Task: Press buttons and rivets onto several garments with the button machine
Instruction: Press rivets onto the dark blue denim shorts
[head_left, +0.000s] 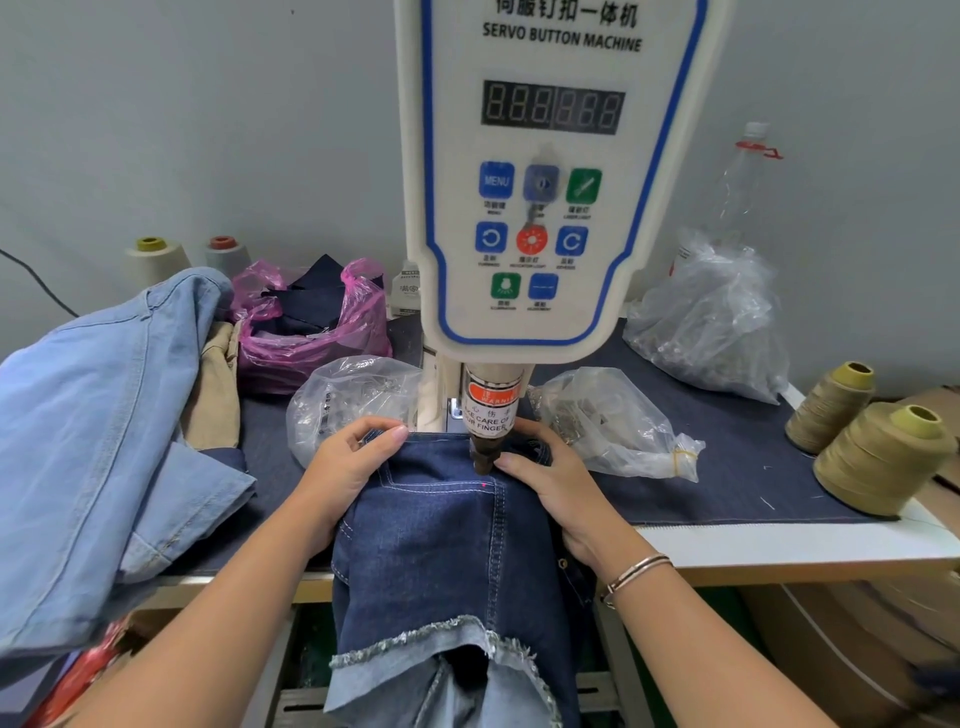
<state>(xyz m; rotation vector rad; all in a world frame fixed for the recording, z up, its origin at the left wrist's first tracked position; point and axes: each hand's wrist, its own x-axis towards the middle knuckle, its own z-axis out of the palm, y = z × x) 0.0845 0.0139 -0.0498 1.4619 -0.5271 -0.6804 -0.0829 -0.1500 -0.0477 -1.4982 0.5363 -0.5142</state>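
Gripping one dark denim garment (441, 530) at frame centre, both hands pinch its top edge under the button machine (550, 176) punch: left hand (348, 467) curled on the left fold, right hand (550, 483) on the right. Counted: four thread cones, three clear bags, one pink bag (311, 322) on the tabletop (737, 483).

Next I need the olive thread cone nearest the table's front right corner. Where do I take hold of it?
Grip the olive thread cone around its narrow upper end, just below the yellow-green core, coming from above with the right hand. It stands upright and tapers upward. A second cone stands close behind on its left, so the top is the freest approach.
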